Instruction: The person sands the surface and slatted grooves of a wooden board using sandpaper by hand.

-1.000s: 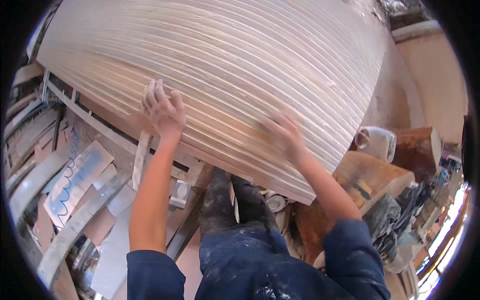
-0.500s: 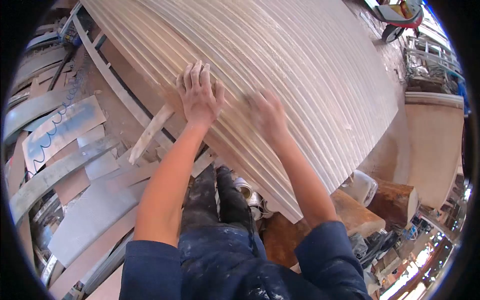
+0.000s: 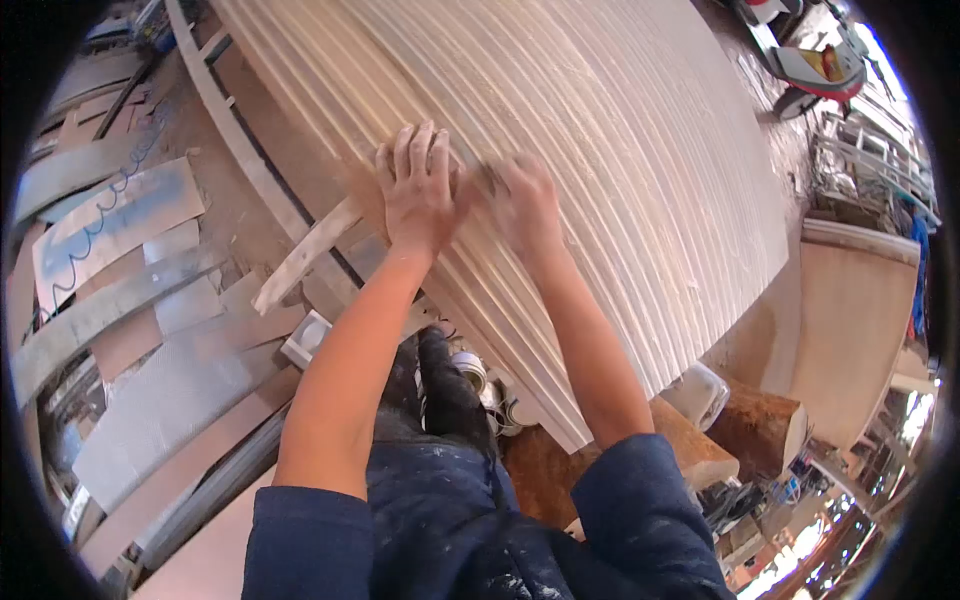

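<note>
A large wooden panel (image 3: 620, 200) with long parallel ridges and grooves lies before me, coated in pale dust. My left hand (image 3: 422, 195) rests flat on its near left part, fingers spread along the ridges. Just to the right, my right hand (image 3: 520, 200) presses on the ridges with fingers curled down and blurred by motion. A dark bit shows at its fingertips, too smeared to name. Both hands are dusty and close together.
Under the panel's left side a wooden strip (image 3: 305, 255) juts out. Boards and sheets (image 3: 165, 400) lie piled at left. Paint cans (image 3: 468, 370) stand near my legs, log pieces (image 3: 755, 430) at lower right. A scooter (image 3: 820, 70) stands at upper right.
My right hand has shifted slightly left and up, nearer my left hand. The left hand stays flat on the panel. The view has turned a little.
</note>
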Demonstrator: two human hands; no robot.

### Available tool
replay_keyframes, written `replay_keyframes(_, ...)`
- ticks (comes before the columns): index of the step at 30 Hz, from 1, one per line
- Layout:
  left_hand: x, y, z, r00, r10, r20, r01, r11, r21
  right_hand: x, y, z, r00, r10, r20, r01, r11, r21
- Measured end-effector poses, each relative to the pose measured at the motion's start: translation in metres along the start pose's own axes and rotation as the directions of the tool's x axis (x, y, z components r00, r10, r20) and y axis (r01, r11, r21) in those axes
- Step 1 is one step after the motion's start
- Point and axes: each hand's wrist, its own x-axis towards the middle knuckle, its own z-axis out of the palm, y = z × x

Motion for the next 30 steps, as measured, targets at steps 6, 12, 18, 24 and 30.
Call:
replay_keyframes(6,0.005,-0.001,-0.006,0.999,-0.018,0.042,0.017,0.999,0.036,-0.178,0.029,-0.103,0.987,0.162,0.021,-0.158,0.980,-0.125)
replay_keyframes(12,0.001,0.000,-0.005,0.999,0.008,0.051,-0.010,0.999,0.033,0.001,-0.003,-0.001,0.998,0.063,-0.002,-0.063,0.995,0.082)
replay_keyframes(18,0.002,0.001,-0.002,0.997,0.008,0.077,-0.013,0.998,0.066,-0.108,0.024,-0.060,0.989,0.126,0.073,-0.126,0.992,-0.006)
replay_keyframes(24,0.004,0.002,-0.004,0.996,0.012,0.085,-0.019,0.997,0.077,-0.119,0.015,-0.076,0.988,0.151,0.023,-0.151,0.988,0.021)
replay_keyframes(30,0.000,-0.004,0.006,0.997,0.023,0.080,-0.028,0.998,0.061,0.011,-0.005,0.022,0.993,0.049,-0.108,-0.037,0.993,0.109)
